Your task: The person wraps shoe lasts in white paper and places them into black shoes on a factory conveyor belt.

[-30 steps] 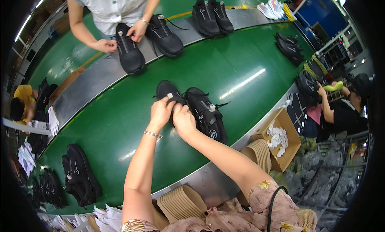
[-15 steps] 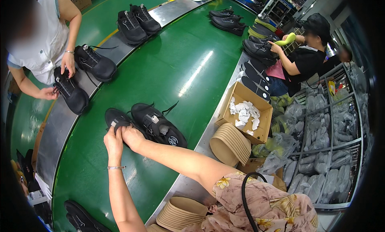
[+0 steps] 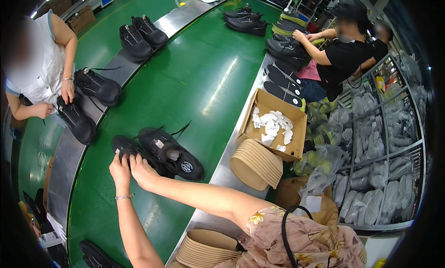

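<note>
Head view: both hands meet on the nearer black shoe (image 3: 126, 150), which lies on the green conveyor belt (image 3: 194, 82) touching its mate (image 3: 171, 153). The left hand (image 3: 119, 168) and right hand (image 3: 141, 170) pinch its opening — apparently working inside the shoe. Next calls for steady fingers at that opening — shoe kept flat.

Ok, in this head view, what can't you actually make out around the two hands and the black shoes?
- Head view: the heel end of the nearer black shoe is covered by the left hand and right hand.
- What the fingertips pinch there is hidden by the hands themselves.
- The dark shoe at the bottom is cut off by the lower edge.
- The label on the farther black shoe is too small to tell.
</note>
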